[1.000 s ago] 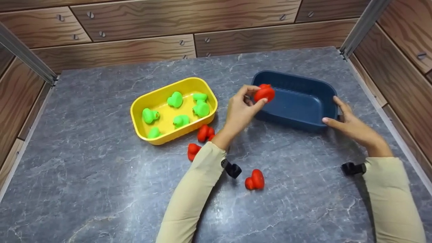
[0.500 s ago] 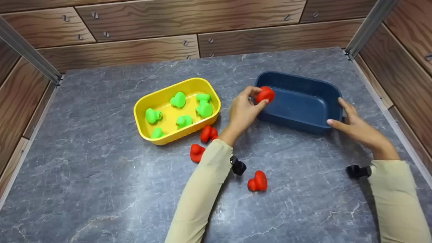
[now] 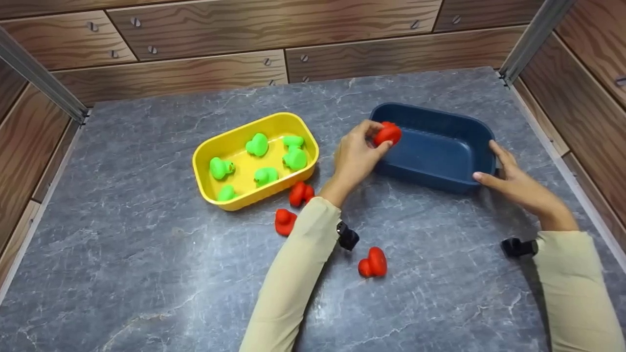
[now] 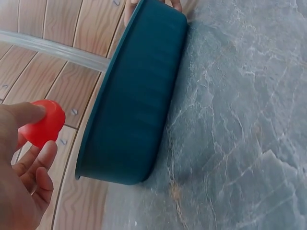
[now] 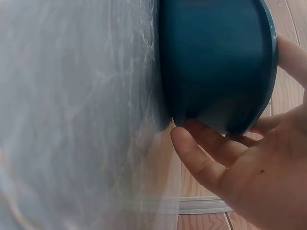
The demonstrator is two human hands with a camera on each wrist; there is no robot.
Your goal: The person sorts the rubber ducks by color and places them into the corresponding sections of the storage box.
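I see the grey marbled counter [image 3: 146, 274] filling most of my head view, boxed in by wood-grain panels [image 3: 195, 29]. On it, to the right, sits the dark blue tub [image 3: 440, 146]; to its left, well apart, is the yellow tub [image 3: 205, 151] with five green toy pieces [image 3: 295, 158] lying inside.

My right hand [image 3: 513, 183] rests against the blue tub's near right corner, thumb along the front wall and fingers straight along the end wall; in the right wrist view the fingers [image 5: 216, 143] lie relaxed under the rim, curled round nothing.

My left hand [image 3: 354, 156] is at the blue tub's left end, pinching a red toy piece [image 3: 388, 133] between thumb and fingertips. The piece hangs right at the tub's left rim, above its edge, not resting inside. In the left wrist view the thumb [image 4: 26, 114] lies across the piece, which sits just beside the tub wall.

Three more red pieces lie on the counter: one [image 3: 300, 193] just in front of the yellow tub, one [image 3: 283, 221] a little nearer, and one [image 3: 373, 262] beside my left sleeve [image 3: 293, 278].
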